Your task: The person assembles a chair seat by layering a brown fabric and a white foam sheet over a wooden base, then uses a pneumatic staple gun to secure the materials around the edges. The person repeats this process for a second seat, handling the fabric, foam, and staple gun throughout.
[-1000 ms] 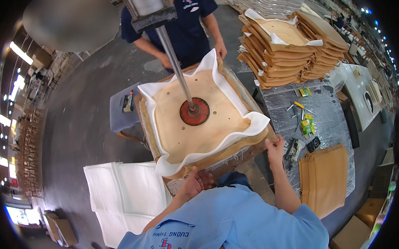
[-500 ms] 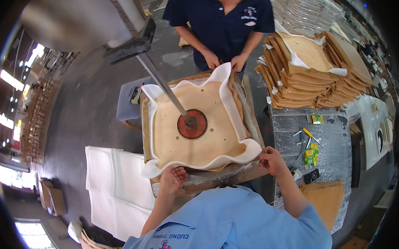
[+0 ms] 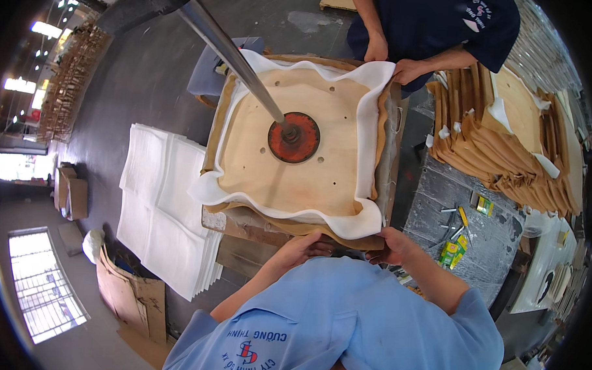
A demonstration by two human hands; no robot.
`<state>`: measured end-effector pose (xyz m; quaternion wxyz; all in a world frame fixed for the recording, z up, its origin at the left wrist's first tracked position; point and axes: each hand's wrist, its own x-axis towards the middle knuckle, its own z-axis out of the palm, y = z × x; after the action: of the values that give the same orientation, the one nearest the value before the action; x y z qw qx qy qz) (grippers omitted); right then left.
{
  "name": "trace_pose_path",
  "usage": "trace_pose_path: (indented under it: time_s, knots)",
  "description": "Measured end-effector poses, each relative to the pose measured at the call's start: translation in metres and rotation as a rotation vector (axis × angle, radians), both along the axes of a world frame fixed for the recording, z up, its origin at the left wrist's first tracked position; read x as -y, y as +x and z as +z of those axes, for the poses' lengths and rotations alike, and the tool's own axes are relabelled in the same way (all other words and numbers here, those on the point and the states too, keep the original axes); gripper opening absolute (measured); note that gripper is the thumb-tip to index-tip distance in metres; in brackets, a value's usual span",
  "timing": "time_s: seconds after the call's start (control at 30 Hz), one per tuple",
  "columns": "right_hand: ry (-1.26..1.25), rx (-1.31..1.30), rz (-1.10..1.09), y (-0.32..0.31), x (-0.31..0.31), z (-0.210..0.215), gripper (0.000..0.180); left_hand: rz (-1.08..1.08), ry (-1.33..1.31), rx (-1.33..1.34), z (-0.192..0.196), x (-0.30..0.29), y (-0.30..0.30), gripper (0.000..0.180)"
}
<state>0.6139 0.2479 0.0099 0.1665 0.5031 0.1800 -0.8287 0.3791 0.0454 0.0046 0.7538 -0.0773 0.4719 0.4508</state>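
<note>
A square pale wooden panel [image 3: 244,173] lies in front of me, with a wavy white foam sheet [image 3: 366,142] turned up around its edges. Brown covering material [image 3: 275,225] shows beneath the foam along the near side. At the panel's middle, a red disc [image 3: 304,146] on a metal rod [image 3: 238,62] rests against the wood. My right hand [image 3: 391,246] is closed on the brown material at the near right corner. Left of it, my left hand [image 3: 300,248] grips the material's near edge, its fingertips partly hidden.
A co-worker's hands [image 3: 411,70] hold the far right corner. To the right, stacked brown-covered panels [image 3: 493,153] and small yellow-green packets [image 3: 451,252] sit on a plastic-wrapped table [image 3: 433,190]. White foam sheets [image 3: 158,200] are piled at left; cardboard [image 3: 151,304] leans below.
My left hand has moved right along the near edge, and my right hand has come inward to the near corner. The co-worker's hands are now farther apart. My view has shifted.
</note>
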Motion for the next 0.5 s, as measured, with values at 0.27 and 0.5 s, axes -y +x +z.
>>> trace_pose_path:
  time_s: [0.27, 0.5]
  knots:
    - [0.074, 0.019, 0.141, -0.007, -0.004, -0.006, 0.038, 0.031, 0.011, 0.155, -0.013, -0.026, 0.008, 0.043]
    - [0.091, -0.036, 0.138, -0.012, -0.018, 0.008, 0.037, 0.019, -0.120, 0.077, -0.001, -0.036, 0.012, 0.053]
